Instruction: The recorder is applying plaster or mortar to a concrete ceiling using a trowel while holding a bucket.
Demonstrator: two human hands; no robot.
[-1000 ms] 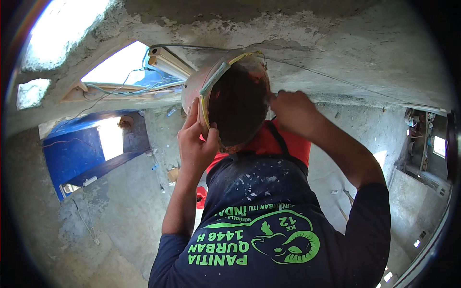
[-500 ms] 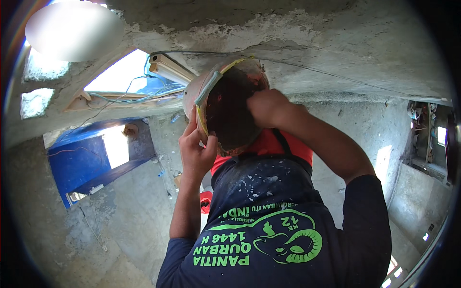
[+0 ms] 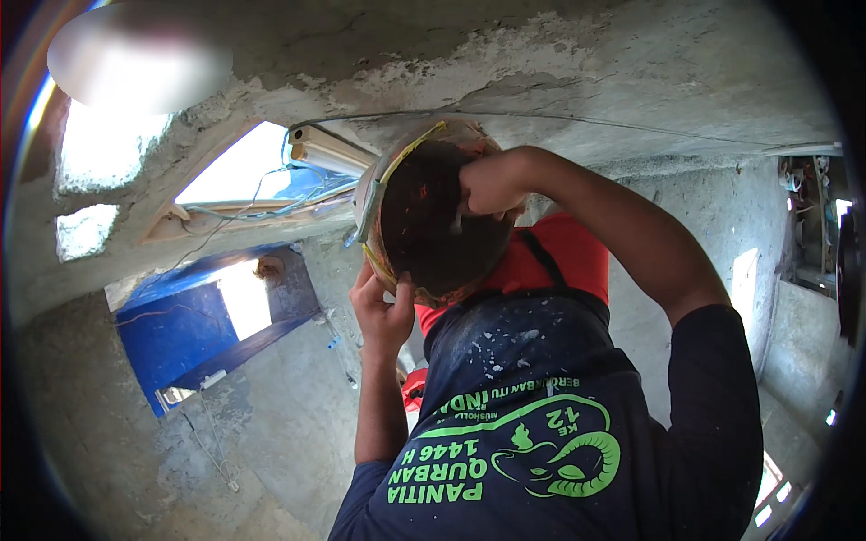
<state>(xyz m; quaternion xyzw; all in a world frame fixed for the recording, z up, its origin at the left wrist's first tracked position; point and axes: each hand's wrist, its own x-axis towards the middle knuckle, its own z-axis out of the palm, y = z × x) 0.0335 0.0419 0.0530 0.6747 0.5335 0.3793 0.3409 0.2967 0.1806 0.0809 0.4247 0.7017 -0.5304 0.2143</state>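
Observation:
A round bowl (image 3: 424, 234) with a dark inside and a yellowish rim is held up in front of my chest, below rough grey concrete. My left hand (image 3: 388, 311) grips its lower rim from underneath. My right hand (image 3: 492, 185) is curled into a fist inside the bowl at its upper right. A small pale thing pokes out below the fist, but I cannot tell what it is. My dark blue shirt (image 3: 541, 397) with a green print and a red strip at the collar fills the lower middle.
Rough concrete (image 3: 541, 81) spans the top. Bright openings (image 3: 239, 167) and a long pale tube fixture (image 3: 329, 149) with loose wires lie at the left. A blue panel (image 3: 180, 338) stands lower left, a red object (image 3: 415, 388) by my left forearm, and cluttered shelves (image 3: 812, 216) far right.
My right hand has moved from the bowl's right rim into its dark inside. The left hand has stayed on the lower rim. The view has shifted a little.

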